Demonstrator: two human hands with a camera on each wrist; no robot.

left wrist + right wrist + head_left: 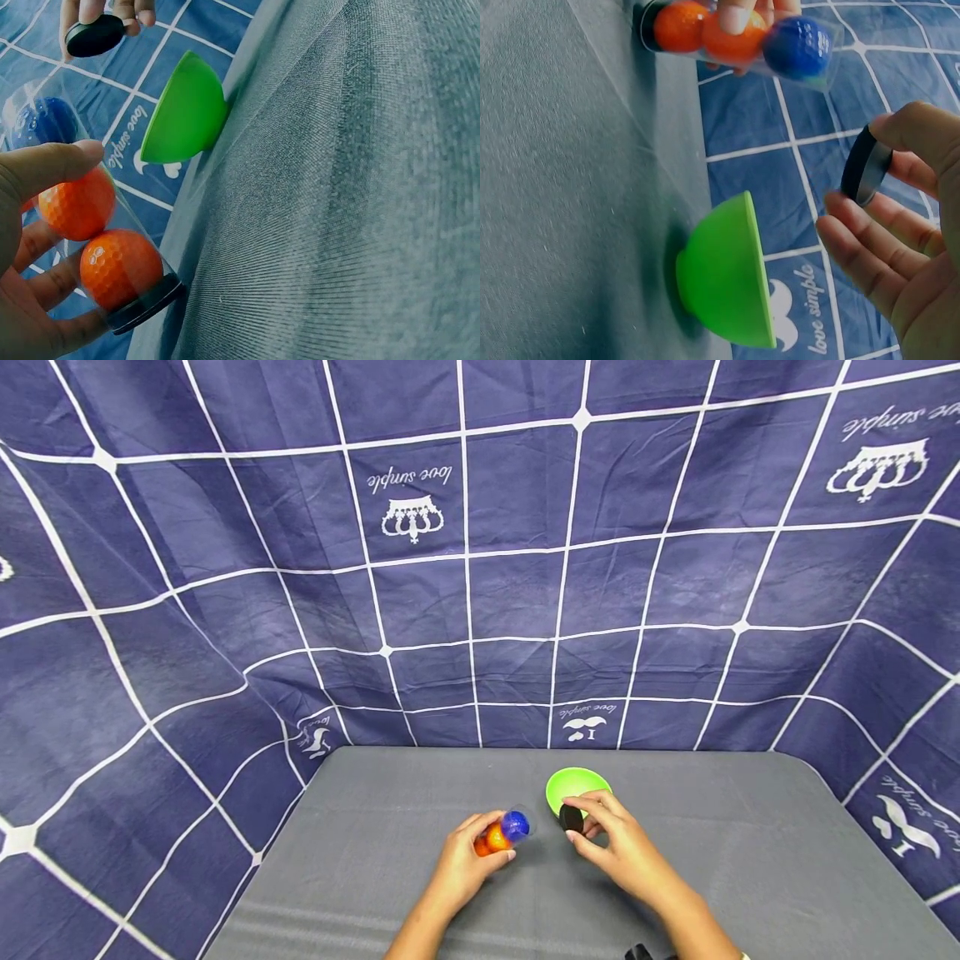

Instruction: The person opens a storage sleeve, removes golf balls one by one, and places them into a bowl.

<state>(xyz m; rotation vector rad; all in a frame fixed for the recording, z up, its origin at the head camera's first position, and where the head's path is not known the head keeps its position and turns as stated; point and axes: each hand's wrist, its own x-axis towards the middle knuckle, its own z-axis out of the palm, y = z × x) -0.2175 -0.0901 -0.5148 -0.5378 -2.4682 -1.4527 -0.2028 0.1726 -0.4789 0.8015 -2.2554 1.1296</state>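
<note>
My left hand grips a clear plastic tube with a black cap on its bottom end. Inside are two orange golf balls and, nearest the uncapped top, a blue golf ball. The tube tilts, its top leaning toward the right hand. My right hand pinches a round black lid between thumb and fingers, apart from the tube. A green bowl stands upright on the table just behind the right hand, which hides part of its rim in the head view.
A grey cloth covers the table. Behind and at both sides hangs a blue curtain with white grid lines. A small black object shows at the bottom edge, near the right forearm.
</note>
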